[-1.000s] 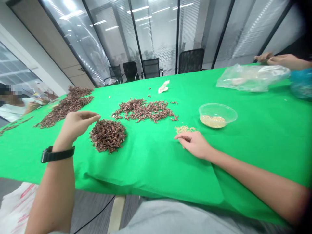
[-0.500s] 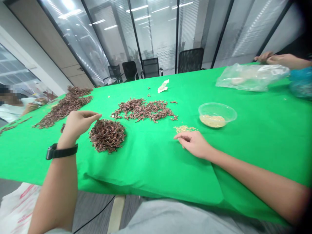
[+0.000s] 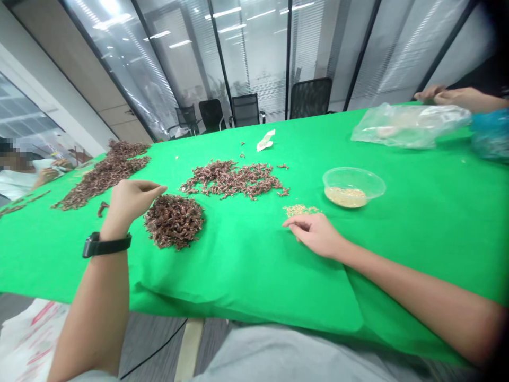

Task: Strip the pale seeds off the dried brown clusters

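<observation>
Shifted left hand (image 3: pixel 132 202) slightly rightward, pinched, at far edge of brown pile (image 3: pixel 174 223) on worktop (image 3: pixel 246 254), baring loose piece (image 3: pixel 102 208) alongside. Kept right hand (image 3: pixel 313 236) half-curled by yellow grains (image 3: pixel 301 210). Can't tell contents of either grip, nor right's closure.

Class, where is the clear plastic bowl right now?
In the head view, the clear bowl sits right of centre, beyond the right hand and right of the yellowish bits.
</observation>
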A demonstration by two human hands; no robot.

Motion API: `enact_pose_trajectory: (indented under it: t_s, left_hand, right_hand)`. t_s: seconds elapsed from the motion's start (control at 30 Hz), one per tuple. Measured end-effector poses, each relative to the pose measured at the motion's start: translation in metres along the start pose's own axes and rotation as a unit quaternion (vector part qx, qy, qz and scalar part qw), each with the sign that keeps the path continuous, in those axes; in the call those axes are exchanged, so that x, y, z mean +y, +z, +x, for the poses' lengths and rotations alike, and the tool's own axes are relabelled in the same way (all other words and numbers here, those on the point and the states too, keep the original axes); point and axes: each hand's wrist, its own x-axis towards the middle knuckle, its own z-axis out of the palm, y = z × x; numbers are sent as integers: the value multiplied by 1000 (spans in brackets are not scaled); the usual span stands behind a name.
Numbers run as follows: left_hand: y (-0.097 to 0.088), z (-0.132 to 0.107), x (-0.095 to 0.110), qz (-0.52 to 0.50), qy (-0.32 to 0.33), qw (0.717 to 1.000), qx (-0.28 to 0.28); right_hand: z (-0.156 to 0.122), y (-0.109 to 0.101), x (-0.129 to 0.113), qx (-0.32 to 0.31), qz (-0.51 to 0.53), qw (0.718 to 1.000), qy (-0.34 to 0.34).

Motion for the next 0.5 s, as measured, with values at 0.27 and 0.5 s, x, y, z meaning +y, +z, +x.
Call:
enact_pose_trajectory:
  t_s: [0.27,0.5]
  left_hand:
    - [1,0,-1,33,1,999,-5]
    - [2,1,-7,40,9,999,-6]
  right_hand:
    - [-1,0,1,-3,-3,1000,-7]
    - [0,0,1,-3,-2,1000,-5]
